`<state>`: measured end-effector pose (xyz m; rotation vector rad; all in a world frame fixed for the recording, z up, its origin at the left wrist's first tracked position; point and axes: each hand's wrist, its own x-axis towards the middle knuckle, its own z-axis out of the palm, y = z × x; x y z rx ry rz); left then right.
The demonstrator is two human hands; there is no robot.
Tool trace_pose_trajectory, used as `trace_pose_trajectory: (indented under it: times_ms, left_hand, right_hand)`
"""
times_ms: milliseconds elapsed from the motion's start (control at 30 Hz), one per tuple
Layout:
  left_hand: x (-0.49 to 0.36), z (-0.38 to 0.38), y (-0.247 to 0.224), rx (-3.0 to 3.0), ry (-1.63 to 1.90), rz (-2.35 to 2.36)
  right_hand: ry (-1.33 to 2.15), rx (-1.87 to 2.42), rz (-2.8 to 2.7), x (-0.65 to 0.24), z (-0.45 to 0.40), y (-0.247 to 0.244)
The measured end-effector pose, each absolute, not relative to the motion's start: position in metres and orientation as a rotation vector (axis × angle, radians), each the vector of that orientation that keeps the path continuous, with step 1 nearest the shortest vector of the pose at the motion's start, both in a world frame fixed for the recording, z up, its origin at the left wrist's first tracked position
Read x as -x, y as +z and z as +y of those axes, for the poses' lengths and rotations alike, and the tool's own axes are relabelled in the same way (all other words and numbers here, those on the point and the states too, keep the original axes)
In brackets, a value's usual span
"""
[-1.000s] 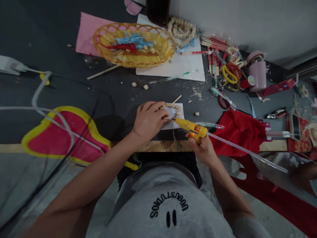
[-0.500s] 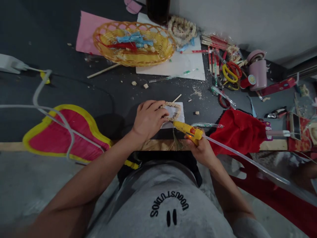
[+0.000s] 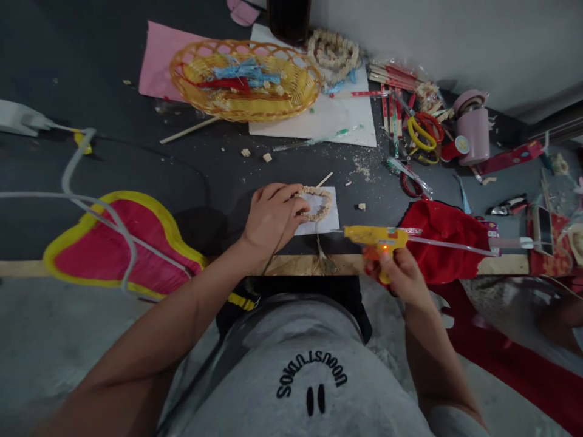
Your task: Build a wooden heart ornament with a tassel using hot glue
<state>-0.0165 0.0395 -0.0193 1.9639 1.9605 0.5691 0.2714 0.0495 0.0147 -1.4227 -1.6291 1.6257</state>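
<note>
In my right hand [image 3: 396,270] is a yellow hot glue gun [image 3: 376,235], its orange light lit and a long clear glue stick [image 3: 449,244] running out of its back. The nozzle points left, apart from the beige beaded ring [image 3: 327,209]. My left hand [image 3: 276,215] has its fingers closed on the left side of that ring, which rests on a white paper [image 3: 334,221]; the fingertips partly cover it. A greenish tassel [image 3: 322,258] hangs below the ring over the table's wooden edge.
A woven basket [image 3: 291,109] holds blue and red tassels. Scissors [image 3: 421,135], a pink cup [image 3: 473,136] and red cloth [image 3: 444,243] lie to the right. A pink-and-yellow padded piece [image 3: 113,243] and grey cable [image 3: 68,170] are at left.
My right hand has drawn the glue gun back to the right, away from the ring, and its nozzle has come off the beads. My left hand stays in place.
</note>
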Motion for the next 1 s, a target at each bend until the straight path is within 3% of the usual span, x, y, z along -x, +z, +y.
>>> trace_pose_trajectory:
  times_ms: [233,333,400,600,1000]
  left_hand:
    - [0.018,0.041,-0.012,-1.955,0.489,1.940]
    - [0.017,0.041,-0.009,-1.947,0.485,1.936]
    - [0.017,0.040,-0.009,-1.953,0.500,1.936]
    - [0.019,0.038,-0.014,-2.009,0.529,1.946]
    - [0.018,0.036,-0.014,-2.001,0.570,1.935]
  right_hand:
    - [1.109,1.842,-1.668,-0.301,0.131,0.023]
    - [0.383,2.056,-2.074,-0.303,0.142,0.036]
    - [0.024,1.962,-2.133,-0.290,0.136,0.042]
    - [0.226,0.973,-2.577,-0.201,0.100,0.021]
    - [0.443,0.937,-2.705,-0.168,0.102,-0.005]
